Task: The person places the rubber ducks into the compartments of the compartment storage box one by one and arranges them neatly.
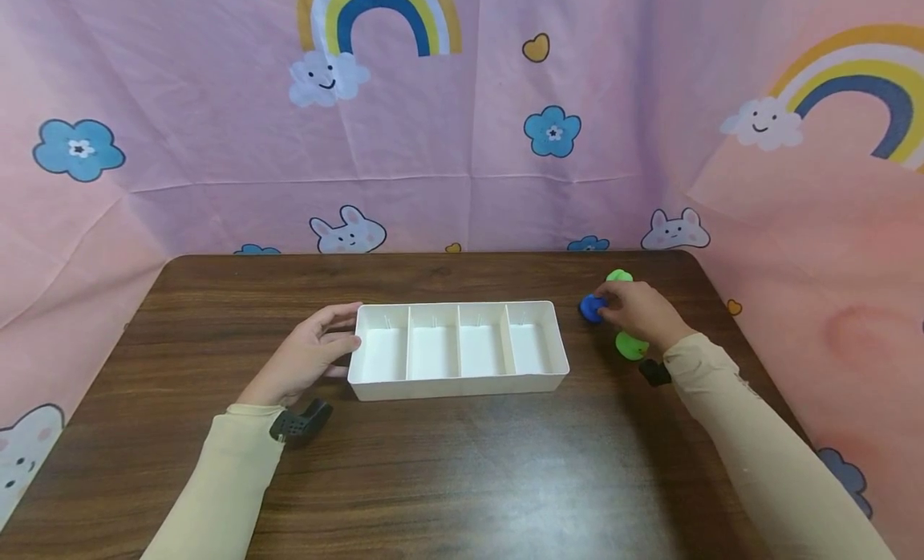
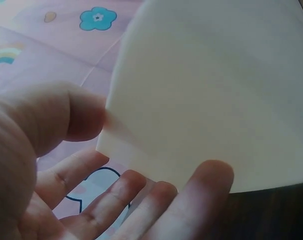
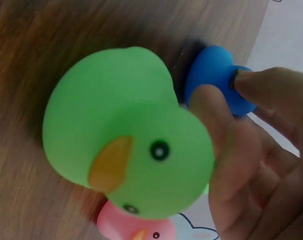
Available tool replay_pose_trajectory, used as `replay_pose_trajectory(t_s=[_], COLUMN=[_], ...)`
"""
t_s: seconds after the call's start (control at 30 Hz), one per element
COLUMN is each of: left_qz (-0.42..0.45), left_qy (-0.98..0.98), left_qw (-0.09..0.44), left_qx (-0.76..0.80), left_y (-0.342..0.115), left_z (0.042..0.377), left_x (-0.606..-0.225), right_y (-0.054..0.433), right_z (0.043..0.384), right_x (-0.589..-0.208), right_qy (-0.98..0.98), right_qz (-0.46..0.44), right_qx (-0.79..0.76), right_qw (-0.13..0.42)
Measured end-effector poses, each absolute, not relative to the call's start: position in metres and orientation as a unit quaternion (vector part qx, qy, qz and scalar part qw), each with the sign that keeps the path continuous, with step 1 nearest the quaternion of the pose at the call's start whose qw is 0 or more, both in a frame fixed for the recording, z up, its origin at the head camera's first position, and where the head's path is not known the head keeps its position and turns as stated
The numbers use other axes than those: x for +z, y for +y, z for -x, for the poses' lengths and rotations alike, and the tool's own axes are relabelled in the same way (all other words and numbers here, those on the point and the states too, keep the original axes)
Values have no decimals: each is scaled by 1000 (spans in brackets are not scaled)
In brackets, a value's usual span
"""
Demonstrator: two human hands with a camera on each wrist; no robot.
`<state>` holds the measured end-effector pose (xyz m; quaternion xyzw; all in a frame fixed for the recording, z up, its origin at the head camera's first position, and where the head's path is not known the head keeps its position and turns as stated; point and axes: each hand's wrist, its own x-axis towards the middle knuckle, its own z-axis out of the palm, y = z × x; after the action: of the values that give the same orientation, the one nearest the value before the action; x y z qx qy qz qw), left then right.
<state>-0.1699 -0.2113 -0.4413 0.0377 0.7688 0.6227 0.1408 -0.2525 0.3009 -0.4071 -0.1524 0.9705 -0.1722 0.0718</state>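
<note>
A white divided tray with a single row of compartments lies mid-table. My left hand touches its left end, fingers spread along the outer wall, as the left wrist view shows up close. To the tray's right, my right hand pinches a blue toy duck between thumb and fingers. Nearer the right wrist sits a green toy duck with an orange beak. Below it in that view is a pink toy duck, partly cut off. Another green toy shows beyond the right hand, partly hidden.
The brown wooden table ends at a pink and purple printed cloth behind it and at the sides. Dark bands, the left one and the right one, are on the wrists.
</note>
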Motion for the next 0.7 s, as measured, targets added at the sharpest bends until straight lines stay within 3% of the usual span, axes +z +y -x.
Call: replay_pose_trajectory(t_s=[0.7], left_qz=[-32], left_qy=[764], left_qw=[140], left_qx=[629], left_y=[-211], left_z=[171], left_x=[-443], right_y=[301], right_z=[248], right_x=[-411], right_qy=[975], right_qz=[146], right_qx=[-167], right_qw=[36])
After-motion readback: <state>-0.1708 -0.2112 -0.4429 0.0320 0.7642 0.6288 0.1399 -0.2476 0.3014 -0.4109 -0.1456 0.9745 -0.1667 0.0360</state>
